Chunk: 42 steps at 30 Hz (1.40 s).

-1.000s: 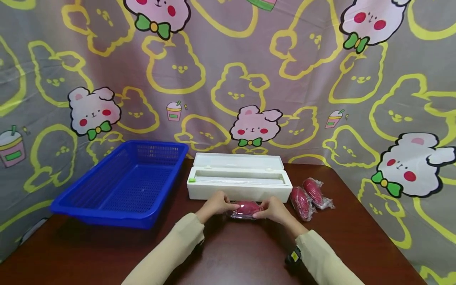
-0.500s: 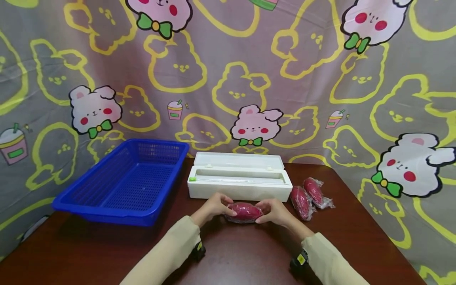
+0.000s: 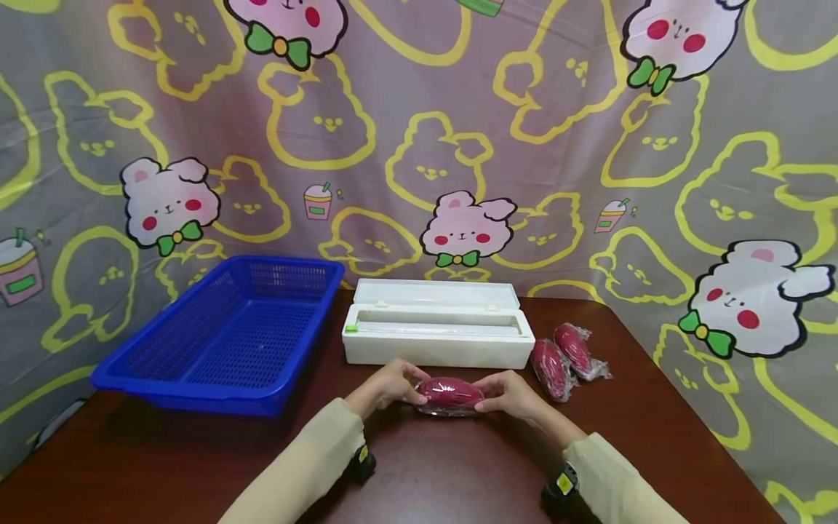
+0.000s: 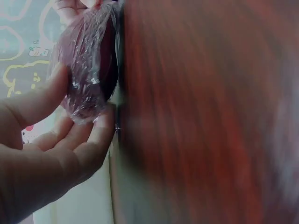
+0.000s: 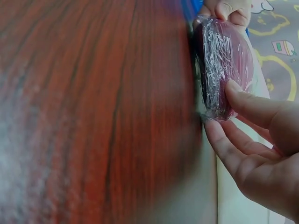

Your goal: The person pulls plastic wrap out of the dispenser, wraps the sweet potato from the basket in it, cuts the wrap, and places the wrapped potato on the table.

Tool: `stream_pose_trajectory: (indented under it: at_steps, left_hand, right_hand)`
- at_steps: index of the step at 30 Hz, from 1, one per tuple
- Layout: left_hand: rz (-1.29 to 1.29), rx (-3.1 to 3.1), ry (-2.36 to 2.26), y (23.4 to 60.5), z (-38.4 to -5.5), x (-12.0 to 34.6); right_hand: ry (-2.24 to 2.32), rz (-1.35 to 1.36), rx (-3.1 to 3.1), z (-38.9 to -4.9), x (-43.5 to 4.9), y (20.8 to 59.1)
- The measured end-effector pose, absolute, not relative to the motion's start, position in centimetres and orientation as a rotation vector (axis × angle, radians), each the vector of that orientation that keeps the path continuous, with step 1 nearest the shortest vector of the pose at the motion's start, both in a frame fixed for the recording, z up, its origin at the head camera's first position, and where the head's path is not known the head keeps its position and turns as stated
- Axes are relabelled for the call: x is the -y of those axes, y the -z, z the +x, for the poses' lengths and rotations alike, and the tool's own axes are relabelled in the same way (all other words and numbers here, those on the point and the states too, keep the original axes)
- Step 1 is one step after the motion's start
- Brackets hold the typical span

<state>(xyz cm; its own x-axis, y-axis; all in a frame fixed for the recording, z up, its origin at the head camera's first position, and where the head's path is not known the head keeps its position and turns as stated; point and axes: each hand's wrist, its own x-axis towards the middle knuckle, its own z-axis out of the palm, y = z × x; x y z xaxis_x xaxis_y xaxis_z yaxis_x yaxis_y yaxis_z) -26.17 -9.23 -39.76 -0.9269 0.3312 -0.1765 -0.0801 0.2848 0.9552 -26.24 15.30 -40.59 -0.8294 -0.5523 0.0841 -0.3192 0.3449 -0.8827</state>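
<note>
A smooth, purplish-red sweet potato (image 3: 449,392) wrapped in clear cling film lies crosswise between both hands, low over the table. My left hand (image 3: 393,386) holds its left end, thumb on the near side and fingers curled behind and under. At the other end my right hand (image 3: 513,397) grips it the same way. The right wrist view shows wrinkled film on the sweet potato (image 5: 219,70), with the right thumb pressing its side. Just beyond the hands sits a white cling film dispenser (image 3: 439,348), its lid raised, a green slider (image 3: 351,329) at its left.
Two more film-wrapped sweet potatoes, a nearer one (image 3: 551,370) and a farther one (image 3: 576,349), lie right of the dispenser. A large blue plastic basket (image 3: 196,397) stands at the left. A patterned curtain (image 3: 366,94) hangs behind the brown table (image 3: 445,480).
Both hands have drawn the sweet potato slightly toward me, away from the dispenser. The thumbs have shifted outward and down, and more of its red surface shows.
</note>
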Motion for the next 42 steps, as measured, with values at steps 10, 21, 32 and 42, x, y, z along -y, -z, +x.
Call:
stream_pose_trajectory:
  at_steps: [10,21,32,42]
  left_hand:
    - [0.292,-2.272,-1.609,39.7,-25.9,8.7]
    - [0.432,-2.312,-1.686,38.8,-24.8,7.2]
    - [0.423,-2.302,-1.62,38.4,-25.1,7.5]
    - [0.428,-2.298,-1.593,38.2,-24.7,7.8]
  right_hand:
    - [1.55,-0.696,-2.307,-25.1,-16.1,40.6]
    - [1.541,-0.51,-2.497,-22.9,-19.1,39.5]
    - [1.497,-0.168,-2.705,-20.6,-21.6,37.7]
    - [1.252,-0.09,-2.942,-19.9,-21.8,38.4]
